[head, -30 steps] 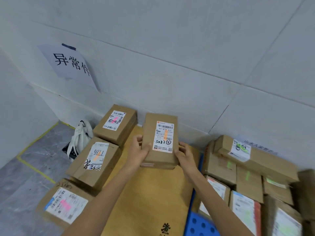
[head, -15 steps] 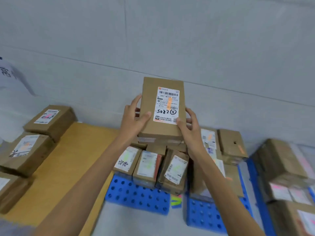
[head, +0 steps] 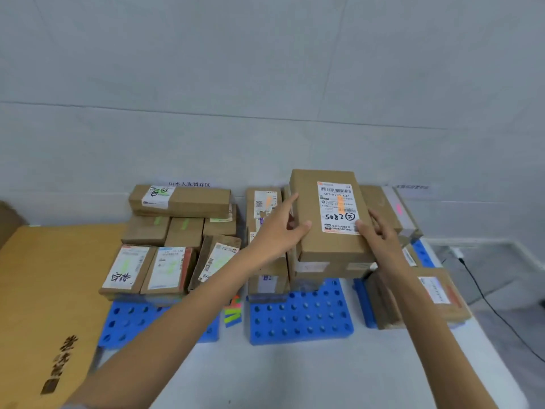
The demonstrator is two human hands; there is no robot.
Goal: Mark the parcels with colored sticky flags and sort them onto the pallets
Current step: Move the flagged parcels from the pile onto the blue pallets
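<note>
2 hands (left hand [head: 277, 234], right hand [head: 380, 234]) clamp the flagged parcel [head: 327, 240] thumb-against-fingers; release onto the stack [head: 339, 268] under the fingers [head: 287, 205] pending

We are carrying the parcel [head: 327, 214] rightward, away from the wooden board [head: 44, 284] where we were holding it a second ago, and are lowering it from its raised position toward the stack [head: 324, 268] on the middle blue pallet [head: 298, 317]. Our left hand [head: 277, 231] and right hand [head: 380, 231] are travelling with it, gripping its long sides, while our view is swinging right past the leftmost boxes
</note>
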